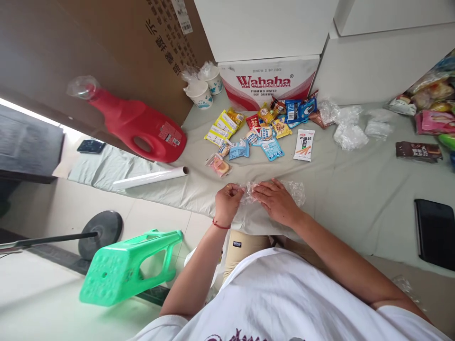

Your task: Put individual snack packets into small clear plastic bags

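A crinkled sheet of clear plastic wrap lies near the front edge of the cloth-covered surface. My left hand pinches its left end between thumb and fingers. Flat on top of the wrap, fingers stretched out, rests my right hand; whether anything lies beneath it is hidden. Just beyond my left hand sits a small packaged biscuit in a clear and pink wrapper. A white snack packet lies past my right hand. Blue snack packets and yellow packets are heaped farther back.
A Wahaha carton stands behind the snacks, with paper cups at its left. Leftward are a red jug and a white roll. Crumpled plastic bundles, a brown packet and a phone lie rightward. A green stool is lower left.
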Demonstrator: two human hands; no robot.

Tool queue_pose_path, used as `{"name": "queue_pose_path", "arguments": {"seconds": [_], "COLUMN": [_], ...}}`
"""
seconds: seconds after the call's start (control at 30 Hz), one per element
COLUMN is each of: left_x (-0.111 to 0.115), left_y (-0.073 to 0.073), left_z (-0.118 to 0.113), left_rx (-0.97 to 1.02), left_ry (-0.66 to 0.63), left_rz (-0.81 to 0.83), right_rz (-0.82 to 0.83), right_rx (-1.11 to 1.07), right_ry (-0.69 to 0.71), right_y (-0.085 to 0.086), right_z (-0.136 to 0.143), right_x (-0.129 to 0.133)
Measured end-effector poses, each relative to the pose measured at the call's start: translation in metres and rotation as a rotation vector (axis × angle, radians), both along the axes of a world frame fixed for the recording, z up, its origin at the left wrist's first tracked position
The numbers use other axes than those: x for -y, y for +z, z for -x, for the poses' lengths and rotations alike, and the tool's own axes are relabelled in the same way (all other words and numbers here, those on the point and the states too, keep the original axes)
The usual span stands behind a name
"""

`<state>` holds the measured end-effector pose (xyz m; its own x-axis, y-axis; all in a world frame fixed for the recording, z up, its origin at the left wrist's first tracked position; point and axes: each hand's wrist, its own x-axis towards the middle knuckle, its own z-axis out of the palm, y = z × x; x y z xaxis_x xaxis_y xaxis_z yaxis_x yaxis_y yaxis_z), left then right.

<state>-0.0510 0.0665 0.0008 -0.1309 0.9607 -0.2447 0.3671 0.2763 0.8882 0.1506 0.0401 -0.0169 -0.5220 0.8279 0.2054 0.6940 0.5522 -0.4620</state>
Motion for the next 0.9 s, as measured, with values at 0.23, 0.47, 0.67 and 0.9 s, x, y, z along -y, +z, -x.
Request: {"name": "queue_pose_path", "arguments": {"seconds": [0.23,0.47,0.67,0.9], "left_x": [0.018,0.024,0.022,0.017], "left_y": [0.009,0.002,-0.006,-0.01], "left_z": [-0.04,-0.047,-0.043,-0.039], "left_rx": [0.104,-0.289,-0.308,-0.268], "left_ry": [-0.208,-0.294,-0.194,-0.141], "left_rz": [-0.049,-0.14,-0.031,-0.053], "right_rz": [0.132,0.001,0.23,0.232], "right_rx": [-0.349,-0.309,0.023,-0.185], "right_ry": [-0.042,-0.356,-0.53,-0.584], "right_y": [-0.016,-0.01,-0.009,0.008], "right_z": [-0.01,-0.043,-0.069,-0.079], "right_x": [-0.002,0.004,0.02,0.02]}}
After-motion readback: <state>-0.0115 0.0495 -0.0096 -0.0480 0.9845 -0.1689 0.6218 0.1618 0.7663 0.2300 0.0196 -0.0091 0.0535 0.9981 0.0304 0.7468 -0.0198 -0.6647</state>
